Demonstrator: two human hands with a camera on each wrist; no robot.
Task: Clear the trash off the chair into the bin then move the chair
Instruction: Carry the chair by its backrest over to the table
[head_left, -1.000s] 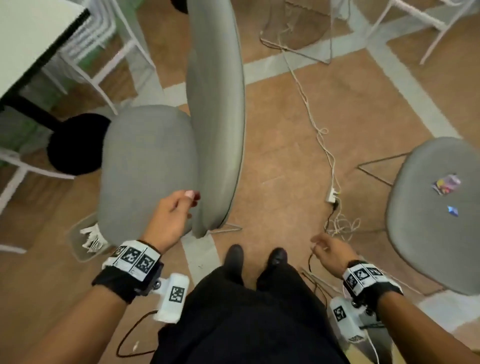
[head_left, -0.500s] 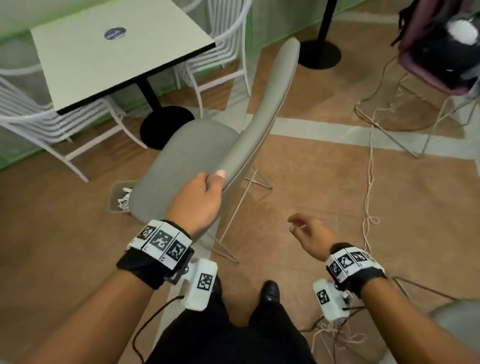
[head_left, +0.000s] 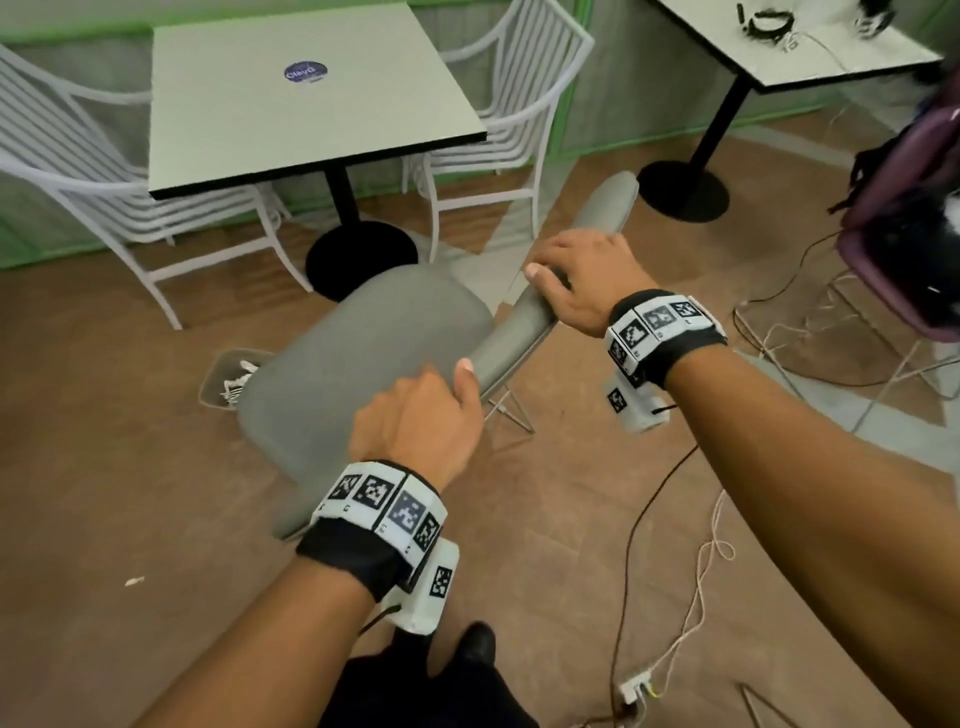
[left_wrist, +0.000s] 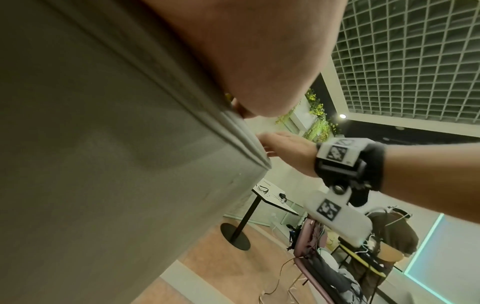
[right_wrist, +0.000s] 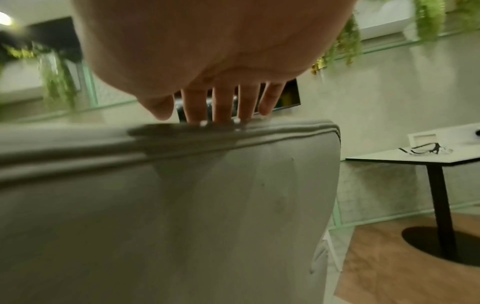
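The grey upholstered chair (head_left: 363, 353) stands in front of me, its seat showing only bare grey fabric. My left hand (head_left: 415, 415) grips the near end of the backrest's top edge, thumb on the front face. My right hand (head_left: 576, 280) grips the same edge farther along. In the right wrist view my fingers (right_wrist: 223, 107) curl over the piped top edge of the backrest (right_wrist: 182, 185). The backrest (left_wrist: 103, 164) fills the left wrist view, with my right hand (left_wrist: 285, 150) beyond it. A small bin (head_left: 228, 376) holding white trash sits on the floor, just left of the seat.
A white square table (head_left: 301, 93) on a black base (head_left: 361, 260) stands just beyond the chair, with white wire chairs (head_left: 78, 171) on both sides. At the right are a second table (head_left: 789, 41) and a purple chair (head_left: 914, 234). Cables (head_left: 701, 571) and a power strip (head_left: 636, 691) lie on the floor.
My right hand has risen from free air and taken hold of the backrest's top edge. My left hand has kept its grip on the backrest, and my view has lifted toward the tables.
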